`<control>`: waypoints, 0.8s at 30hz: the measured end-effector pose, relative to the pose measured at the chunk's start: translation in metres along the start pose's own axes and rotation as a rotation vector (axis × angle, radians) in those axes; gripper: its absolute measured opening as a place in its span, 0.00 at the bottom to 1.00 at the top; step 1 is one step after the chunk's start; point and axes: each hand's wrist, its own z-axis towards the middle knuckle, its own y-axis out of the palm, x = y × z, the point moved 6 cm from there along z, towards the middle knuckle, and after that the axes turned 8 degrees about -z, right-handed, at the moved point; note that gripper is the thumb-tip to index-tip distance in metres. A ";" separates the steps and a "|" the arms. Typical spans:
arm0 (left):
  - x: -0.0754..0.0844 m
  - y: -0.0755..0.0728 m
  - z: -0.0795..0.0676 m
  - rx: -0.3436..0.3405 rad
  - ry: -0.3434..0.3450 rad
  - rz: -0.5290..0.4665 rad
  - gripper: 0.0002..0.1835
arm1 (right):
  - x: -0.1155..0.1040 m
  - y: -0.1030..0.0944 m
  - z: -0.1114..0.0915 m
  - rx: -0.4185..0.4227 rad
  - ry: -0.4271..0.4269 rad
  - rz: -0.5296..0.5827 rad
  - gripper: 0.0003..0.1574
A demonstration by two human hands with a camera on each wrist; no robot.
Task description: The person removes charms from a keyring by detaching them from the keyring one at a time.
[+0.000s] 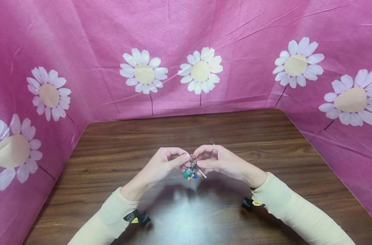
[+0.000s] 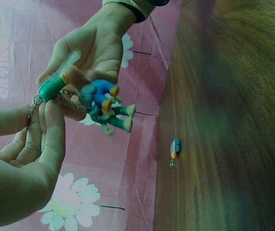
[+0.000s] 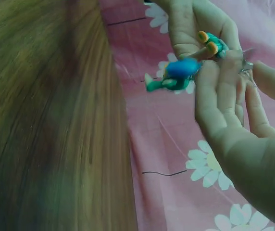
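Observation:
Both hands meet over the middle of the table and pinch a metal key ring (image 1: 193,156) between thumbs and fingers. My left hand (image 1: 163,165) grips it from the left, and a short chain runs by its fingertips in the left wrist view. From the other side my right hand (image 1: 225,161) pinches the ring. Several small figure charms dangle below: a green one (image 2: 52,88), a blue one (image 3: 183,69) and a green-legged one (image 2: 123,120). A thin pale strip (image 1: 202,173) sticks out beneath the right thumb. Fingers partly hide the ring and charms.
Another small blue and orange charm (image 2: 175,147) with a metal link lies on the wooden table (image 1: 118,136). Pink cloth (image 1: 235,30) printed with large white daisies hangs around the back and sides. Each wrist carries a black camera (image 1: 144,218).

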 end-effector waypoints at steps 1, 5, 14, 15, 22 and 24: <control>0.000 0.000 0.000 -0.002 0.001 0.007 0.12 | 0.000 0.000 0.000 -0.010 0.005 0.026 0.14; 0.001 0.000 -0.001 -0.015 0.000 0.025 0.12 | 0.000 0.000 0.000 -0.023 -0.006 0.032 0.17; 0.004 0.001 -0.003 -0.007 0.017 0.028 0.12 | 0.006 -0.001 0.003 0.051 0.020 -0.044 0.09; 0.004 0.001 -0.003 -0.003 0.018 0.027 0.12 | 0.006 0.000 0.003 0.058 0.019 -0.055 0.09; 0.000 -0.004 -0.002 0.022 -0.009 0.019 0.12 | 0.002 0.000 0.004 0.131 -0.032 -0.157 0.11; -0.003 -0.006 -0.002 0.028 -0.052 0.024 0.13 | 0.001 -0.001 0.005 0.141 -0.044 -0.188 0.12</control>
